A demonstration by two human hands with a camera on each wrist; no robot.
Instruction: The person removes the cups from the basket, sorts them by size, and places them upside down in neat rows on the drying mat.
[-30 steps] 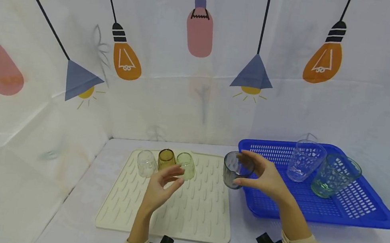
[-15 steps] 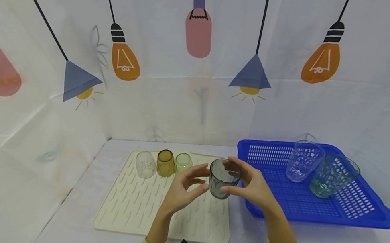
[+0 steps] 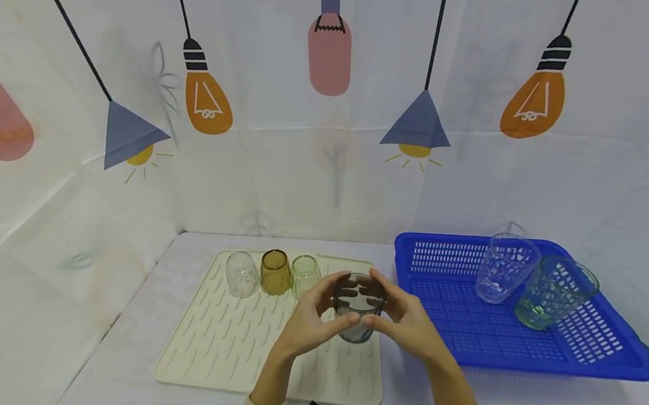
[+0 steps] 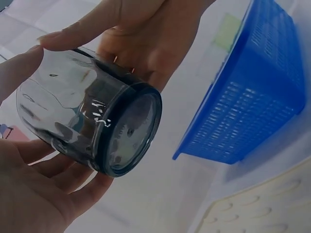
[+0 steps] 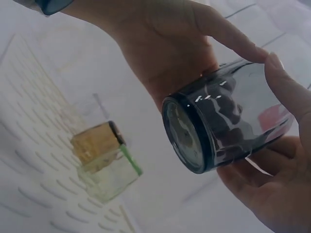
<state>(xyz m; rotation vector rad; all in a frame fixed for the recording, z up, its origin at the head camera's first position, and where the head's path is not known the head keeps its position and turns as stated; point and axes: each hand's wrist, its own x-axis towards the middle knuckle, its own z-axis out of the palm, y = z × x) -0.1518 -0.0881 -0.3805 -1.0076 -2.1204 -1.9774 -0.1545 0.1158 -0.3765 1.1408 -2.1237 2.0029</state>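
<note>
A grey-tinted drinking glass [image 3: 354,331] is held between both hands above the mat, mouth up, its thick base visible in the left wrist view. My left hand [image 3: 308,324] curls round its left side, thumb across the front. Round the right side my right hand [image 3: 409,322] grips, and the two thumb tips meet or nearly meet. Beyond them, a clear glass [image 3: 242,275], an amber glass [image 3: 276,273] and a pale green glass [image 3: 305,274] stand in a row, wider end down, on the cream ridged drying mat [image 3: 224,345].
To the right sits a blue perforated plastic basket [image 3: 435,339]. Inside it lean a tall clear glass [image 3: 506,270] and a green-blue tinted glass [image 3: 554,295]. A white sheet printed with lamps [image 3: 327,183] hangs behind the white-covered table [image 3: 125,367].
The right hand has carried the grey glass left and nearer, from beside the basket to over the mat. My left hand has moved right and now holds the glass too.
</note>
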